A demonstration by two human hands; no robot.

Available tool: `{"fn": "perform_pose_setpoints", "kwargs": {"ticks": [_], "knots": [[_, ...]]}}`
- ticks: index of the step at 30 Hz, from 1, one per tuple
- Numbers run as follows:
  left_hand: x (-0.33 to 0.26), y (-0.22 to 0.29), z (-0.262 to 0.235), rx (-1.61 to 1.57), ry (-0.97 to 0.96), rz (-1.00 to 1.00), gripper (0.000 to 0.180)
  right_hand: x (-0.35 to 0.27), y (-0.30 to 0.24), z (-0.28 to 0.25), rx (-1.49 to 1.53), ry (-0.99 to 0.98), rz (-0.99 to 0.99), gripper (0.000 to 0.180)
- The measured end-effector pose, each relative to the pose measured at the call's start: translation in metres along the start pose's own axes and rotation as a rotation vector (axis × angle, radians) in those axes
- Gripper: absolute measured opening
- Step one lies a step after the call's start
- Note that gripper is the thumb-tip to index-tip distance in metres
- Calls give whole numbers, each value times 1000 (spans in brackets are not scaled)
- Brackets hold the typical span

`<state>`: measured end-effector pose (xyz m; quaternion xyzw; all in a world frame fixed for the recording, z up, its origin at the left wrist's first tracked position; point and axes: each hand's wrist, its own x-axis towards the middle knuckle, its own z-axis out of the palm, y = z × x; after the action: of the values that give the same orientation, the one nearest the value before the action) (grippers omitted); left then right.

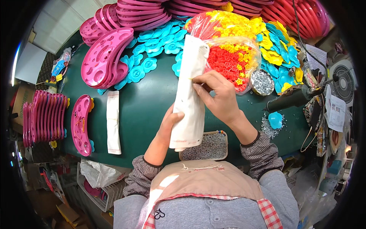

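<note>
A long white bundle of flat, folded sheets or bags [185, 110] stands tilted over the table's near edge. My left hand [168, 124] is closed round its lower left side, thumb on the front. At the bundle's middle, on the right, my right hand [217, 93] pinches with thumb and forefinger. A thin yellowish line shows by those fingertips; whether it is a band cannot be made out. Left of my hands, another white bundle [113, 128] lies flat with a thin band round its middle. Beside it lies a curved pink plastic tray [80, 135] with thin yellowish loops on it.
Pink trays [101, 63] are stacked at the back; more stand in a row [44, 116] at left. Blue flower-shaped pieces [143, 68], a bag of red and yellow stars [228, 63] and a black power tool [291, 100] surround the work area. A bead box [225, 150] sits in front.
</note>
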<state>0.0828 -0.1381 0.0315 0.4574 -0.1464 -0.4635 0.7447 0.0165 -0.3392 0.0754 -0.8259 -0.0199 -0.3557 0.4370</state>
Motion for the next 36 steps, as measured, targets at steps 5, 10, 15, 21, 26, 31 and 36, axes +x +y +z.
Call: {"fn": "perform_pose_setpoints", "kwargs": {"ticks": [5,10,15,21,26,31,36], "knots": [[-20,-4,-10,132,63,-29,83,-5,2,5,-271,-148,-80,14],[-40,8,-23,183,33,-78,97,-10,5,-1,963,-216,545,16],[-76,23,-74,146,82,-130,101,31,36,-40,1104,517,405,10],[-53,33,-143,839,425,100,41,18,37,-54,1018,606,420,7],[-26,9,-182,1129,664,185,55,-19,44,-48,1038,580,487,7],[-13,119,-117,470,411,284,74,-44,53,-70,1001,604,489,6],[2,158,-97,1232,405,482,79,-54,53,-77,996,602,464,7]]}}
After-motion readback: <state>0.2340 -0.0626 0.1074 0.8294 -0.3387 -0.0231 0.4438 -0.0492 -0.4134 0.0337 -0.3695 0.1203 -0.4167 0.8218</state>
